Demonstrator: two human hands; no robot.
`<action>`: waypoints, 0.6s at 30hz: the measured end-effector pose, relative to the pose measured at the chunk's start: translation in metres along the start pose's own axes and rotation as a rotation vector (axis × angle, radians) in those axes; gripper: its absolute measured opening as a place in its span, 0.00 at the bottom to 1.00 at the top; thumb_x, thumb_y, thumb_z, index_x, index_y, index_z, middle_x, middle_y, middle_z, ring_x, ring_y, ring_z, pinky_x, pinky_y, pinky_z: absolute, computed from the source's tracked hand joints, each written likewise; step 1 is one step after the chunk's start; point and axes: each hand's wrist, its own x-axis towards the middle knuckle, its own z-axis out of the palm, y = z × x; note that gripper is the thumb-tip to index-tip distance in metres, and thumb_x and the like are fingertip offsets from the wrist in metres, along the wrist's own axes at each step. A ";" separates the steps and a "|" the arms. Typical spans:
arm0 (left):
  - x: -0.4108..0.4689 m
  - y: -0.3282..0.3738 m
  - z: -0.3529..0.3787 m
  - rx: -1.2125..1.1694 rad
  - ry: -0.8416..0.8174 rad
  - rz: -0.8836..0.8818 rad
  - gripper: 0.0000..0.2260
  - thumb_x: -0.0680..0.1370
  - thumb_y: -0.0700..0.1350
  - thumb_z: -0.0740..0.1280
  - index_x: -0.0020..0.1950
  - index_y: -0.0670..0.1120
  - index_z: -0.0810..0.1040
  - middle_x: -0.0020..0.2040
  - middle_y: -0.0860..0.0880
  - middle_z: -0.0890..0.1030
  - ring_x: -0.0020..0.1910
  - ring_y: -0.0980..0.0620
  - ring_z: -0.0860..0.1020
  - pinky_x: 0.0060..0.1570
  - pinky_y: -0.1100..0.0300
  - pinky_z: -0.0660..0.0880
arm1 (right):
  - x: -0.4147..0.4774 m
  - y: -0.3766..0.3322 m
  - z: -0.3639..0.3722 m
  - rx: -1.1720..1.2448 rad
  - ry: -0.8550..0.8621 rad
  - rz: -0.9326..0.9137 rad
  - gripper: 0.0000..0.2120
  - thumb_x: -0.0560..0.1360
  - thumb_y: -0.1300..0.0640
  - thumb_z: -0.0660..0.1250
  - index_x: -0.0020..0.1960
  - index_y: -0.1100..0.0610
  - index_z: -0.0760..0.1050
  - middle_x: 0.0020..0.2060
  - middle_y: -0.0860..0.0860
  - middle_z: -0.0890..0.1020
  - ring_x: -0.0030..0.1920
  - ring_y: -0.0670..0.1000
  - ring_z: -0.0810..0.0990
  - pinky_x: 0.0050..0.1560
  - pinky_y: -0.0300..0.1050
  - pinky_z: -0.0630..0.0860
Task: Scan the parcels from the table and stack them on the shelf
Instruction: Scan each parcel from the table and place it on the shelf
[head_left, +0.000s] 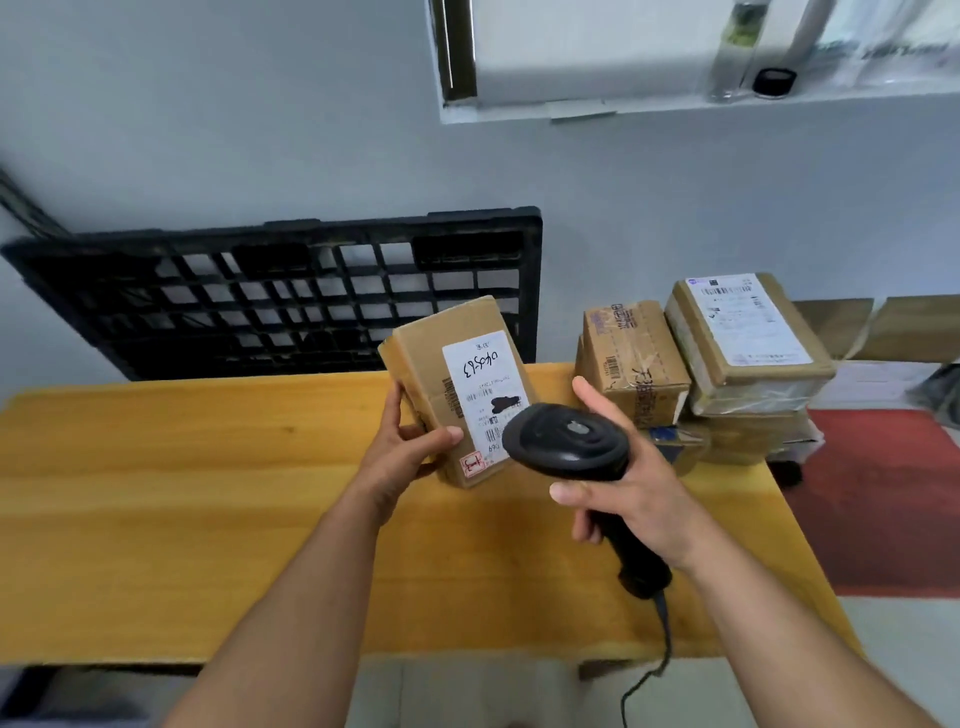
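My left hand (402, 449) grips a small brown cardboard parcel (447, 353) by its lower left corner and holds it tilted above the yellow wooden table (182, 493). The parcel's white label with barcodes faces up. My right hand (631, 480) grips the handle of a black barcode scanner (566, 439). The scanner's head sits just over the label's lower right part and hides it. A pile of several taped cardboard parcels (727, 364) stands on the table's far right corner. No shelf is in view.
A black plastic pallet (270, 296) leans against the grey wall behind the table. The scanner's cable (660, 660) hangs over the table's near edge. A window ledge (701, 101) holds a bottle and a black lid. Red floor (883, 499) lies to the right.
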 end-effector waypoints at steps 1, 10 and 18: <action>-0.008 0.003 -0.004 0.000 0.034 0.016 0.48 0.71 0.39 0.75 0.79 0.62 0.48 0.55 0.46 0.81 0.54 0.47 0.81 0.57 0.46 0.77 | -0.004 -0.007 0.001 0.011 -0.014 -0.033 0.51 0.61 0.57 0.81 0.73 0.32 0.57 0.58 0.52 0.83 0.30 0.59 0.81 0.31 0.51 0.78; -0.076 0.015 -0.019 -0.004 0.232 0.117 0.51 0.69 0.39 0.78 0.78 0.63 0.49 0.55 0.42 0.79 0.56 0.44 0.80 0.60 0.43 0.76 | -0.055 -0.055 0.008 0.095 -0.147 -0.219 0.51 0.60 0.51 0.81 0.74 0.39 0.55 0.44 0.62 0.85 0.27 0.57 0.79 0.28 0.47 0.77; -0.132 0.022 -0.019 0.006 0.335 0.168 0.55 0.58 0.50 0.81 0.76 0.66 0.51 0.56 0.43 0.80 0.57 0.44 0.79 0.59 0.42 0.76 | -0.095 -0.055 0.004 0.036 -0.183 -0.208 0.46 0.63 0.60 0.77 0.75 0.42 0.59 0.34 0.63 0.81 0.26 0.58 0.77 0.28 0.51 0.75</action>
